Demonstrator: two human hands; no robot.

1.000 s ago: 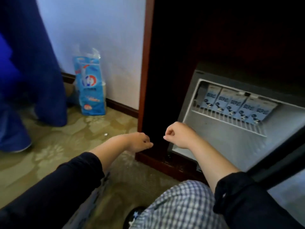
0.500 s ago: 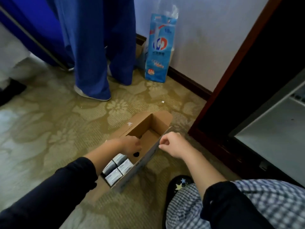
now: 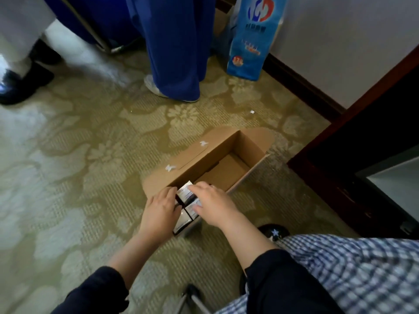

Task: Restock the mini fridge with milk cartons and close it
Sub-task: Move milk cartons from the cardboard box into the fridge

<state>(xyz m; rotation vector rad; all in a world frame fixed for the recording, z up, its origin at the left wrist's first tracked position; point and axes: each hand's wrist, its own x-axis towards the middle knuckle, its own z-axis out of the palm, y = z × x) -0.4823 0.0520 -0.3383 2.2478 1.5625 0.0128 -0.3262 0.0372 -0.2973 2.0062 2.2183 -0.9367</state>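
An open cardboard box (image 3: 229,152) lies on the carpet. Its far half is empty, and several white milk cartons (image 3: 186,194) fill its near end. Both hands are inside that near end. My left hand (image 3: 159,209) curls its fingers against the left side of a tilted carton. From the right, my right hand (image 3: 214,206) lays its fingers over the top of the same carton and its neighbour. At the right edge shows a corner of the open mini fridge (image 3: 394,177), set in a dark wooden cabinet (image 3: 340,159).
A person in blue trousers (image 3: 179,48) stands just beyond the box, and a second person's dark shoes (image 3: 20,85) are at the far left. A blue plastic package (image 3: 251,37) leans on the wall. My checked trouser knee (image 3: 353,275) fills the lower right.
My view swung from the fridge door shelf with its cartons down to the box on the floor. Both hands moved from empty fists in the air into the box and onto the cartons.
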